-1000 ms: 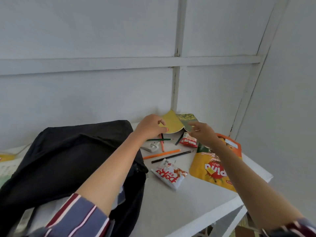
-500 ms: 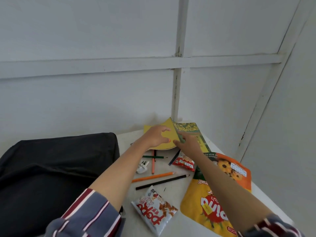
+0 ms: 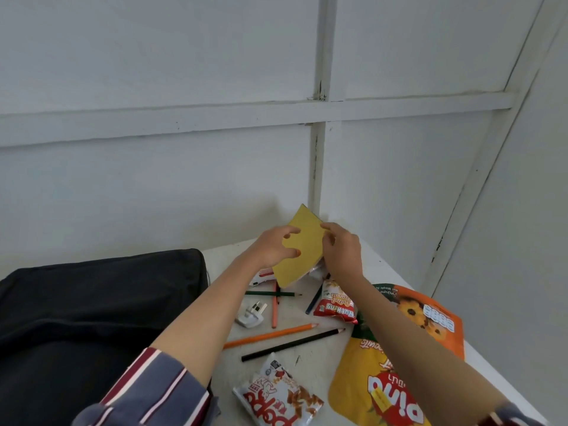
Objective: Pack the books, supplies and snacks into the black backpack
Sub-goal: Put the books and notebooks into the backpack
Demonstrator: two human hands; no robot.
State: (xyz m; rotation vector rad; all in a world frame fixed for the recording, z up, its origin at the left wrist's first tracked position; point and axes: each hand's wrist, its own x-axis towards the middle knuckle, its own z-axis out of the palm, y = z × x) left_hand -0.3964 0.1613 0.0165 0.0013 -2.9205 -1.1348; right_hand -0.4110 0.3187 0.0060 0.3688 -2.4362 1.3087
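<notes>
A thin yellow book (image 3: 299,253) is tilted up off the white table (image 3: 332,361) near the far corner. My left hand (image 3: 273,252) grips its left edge and my right hand (image 3: 341,250) holds its right edge. The black backpack (image 3: 92,318) lies flat to the left. On the table sit a white and red Popo snack bag (image 3: 276,395), a small red snack packet (image 3: 336,305), a large yellow and orange biscuit bag (image 3: 399,364), and loose pencils: orange (image 3: 270,335), black (image 3: 292,344), green (image 3: 270,293).
A white plug adapter (image 3: 250,315) lies beside the backpack among the pencils. White panelled walls close off the corner behind and to the right. The table's right edge runs just past the biscuit bag.
Both hands have lifted the yellow book off the table and tilted it upright. The green cover that showed beside it is now hidden.
</notes>
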